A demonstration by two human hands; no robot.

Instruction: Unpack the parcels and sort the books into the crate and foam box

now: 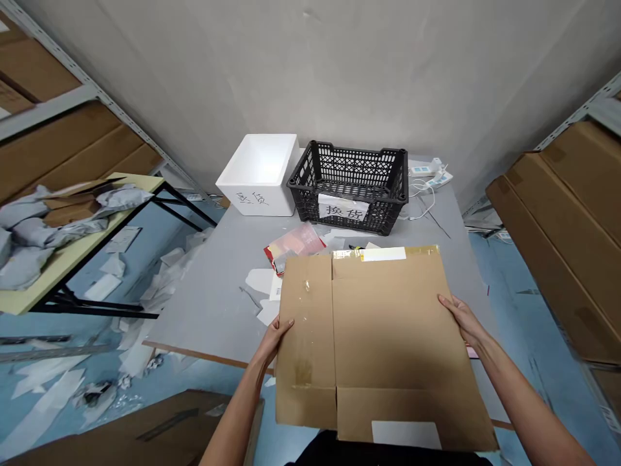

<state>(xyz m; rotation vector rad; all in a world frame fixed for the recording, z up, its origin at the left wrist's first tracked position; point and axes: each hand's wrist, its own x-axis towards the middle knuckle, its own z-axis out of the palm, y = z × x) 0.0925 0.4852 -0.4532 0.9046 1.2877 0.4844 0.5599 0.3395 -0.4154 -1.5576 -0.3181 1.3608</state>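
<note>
I hold a flattened brown cardboard box (383, 343) over the near edge of a grey table (228, 272). My left hand (275, 338) grips its left edge, thumb on top and fingers hidden underneath. My right hand (463, 317) clasps the right edge the same way. The box shows tape along its far edge, a white label (383, 254) there and another white label (406, 433) on the near flap.
A white foam box (259, 175) and a black plastic crate (352, 188) with a paper sign stand at the table's back. A red packet (294, 246) and paper scraps lie before them. Shelves with cardboard flank both sides; a yellow side table (72, 252) holds grey bags.
</note>
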